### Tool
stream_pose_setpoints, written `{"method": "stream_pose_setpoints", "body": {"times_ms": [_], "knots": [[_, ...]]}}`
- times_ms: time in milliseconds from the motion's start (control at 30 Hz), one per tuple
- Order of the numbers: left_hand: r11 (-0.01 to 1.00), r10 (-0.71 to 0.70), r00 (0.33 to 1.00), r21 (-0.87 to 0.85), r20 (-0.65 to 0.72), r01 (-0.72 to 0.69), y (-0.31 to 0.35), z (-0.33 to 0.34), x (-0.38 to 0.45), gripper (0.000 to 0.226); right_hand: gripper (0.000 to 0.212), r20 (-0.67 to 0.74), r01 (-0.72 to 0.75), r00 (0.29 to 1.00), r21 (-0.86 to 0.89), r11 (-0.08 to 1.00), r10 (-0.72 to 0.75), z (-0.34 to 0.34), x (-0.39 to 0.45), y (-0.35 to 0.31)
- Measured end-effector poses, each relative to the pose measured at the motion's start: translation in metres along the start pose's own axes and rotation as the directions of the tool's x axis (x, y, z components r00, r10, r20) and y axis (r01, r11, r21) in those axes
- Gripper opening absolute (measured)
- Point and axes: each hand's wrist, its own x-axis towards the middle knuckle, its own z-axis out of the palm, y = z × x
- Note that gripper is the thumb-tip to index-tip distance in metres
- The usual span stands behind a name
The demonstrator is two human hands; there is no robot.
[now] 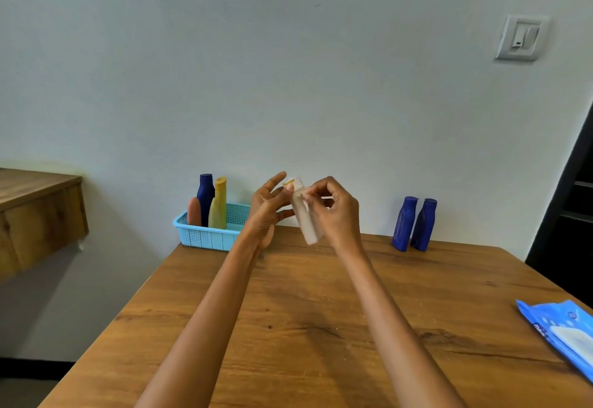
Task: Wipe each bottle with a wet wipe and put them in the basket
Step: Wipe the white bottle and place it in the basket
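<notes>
I hold a white bottle (305,220) with a yellowish cap in the air above the table's far edge, tilted slightly. My left hand (264,212) holds it between thumb and fingertips, one finger on the cap. My right hand (337,215) pinches a white wet wipe (303,196) against the bottle's upper part; wipe and bottle are hard to tell apart. The light blue basket (205,238) stands at the far left corner with a dark blue bottle (205,192), a yellow bottle (219,208) and a pink bottle (194,212) upright inside.
Two dark blue bottles (414,225) stand together on the wooden table (305,311) at the far right, by the wall. A blue pack of wet wipes (564,334) lies at the right edge. Another wooden surface (35,202) is off to the left.
</notes>
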Motion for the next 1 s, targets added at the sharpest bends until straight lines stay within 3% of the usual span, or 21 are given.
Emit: {"method": "stream_pose_setpoints", "body": {"times_ms": [100,300,500,667,767,867,933,1000], "knots": [[0.997,-0.017,0.994,0.078,0.109,0.009,0.001,0.005,-0.003,0.067,0.007,-0.128,0.020,0.992,0.075,0.997,-0.010,-0.004,0.000,-0.002],[0.997,0.043,0.991,0.059,0.123,-0.050,0.003,0.011,-0.006,0.066,0.010,-0.115,0.102,0.989,0.049,0.994,-0.096,-0.002,0.000,-0.004],[0.991,0.091,0.976,0.074,0.197,-0.107,0.001,0.008,-0.008,0.056,0.019,-0.102,-0.118,0.986,0.101,0.988,0.128,-0.010,0.004,0.006],[0.974,0.189,0.972,0.099,0.136,-0.203,0.001,0.005,-0.007,0.053,0.023,0.001,-0.220,0.975,0.102,0.970,0.221,-0.006,0.004,0.008],[0.973,0.205,0.976,0.093,0.075,-0.212,-0.001,0.000,-0.005,0.049,0.018,0.090,-0.282,0.955,-0.004,0.959,0.281,-0.009,0.001,0.021],[0.974,0.209,0.977,0.082,0.044,-0.213,0.001,-0.005,-0.002,0.047,0.017,0.186,-0.411,0.886,-0.111,0.905,0.426,-0.013,-0.004,0.034],[0.977,0.204,0.978,0.057,0.036,-0.206,0.000,-0.005,-0.001,0.046,0.018,0.189,-0.451,0.867,-0.095,0.887,0.461,-0.012,-0.006,0.036],[0.979,0.199,0.979,0.036,0.036,-0.200,-0.002,-0.004,-0.001,0.046,0.018,0.128,-0.421,0.895,-0.069,0.904,0.427,-0.009,-0.004,0.030]]}}
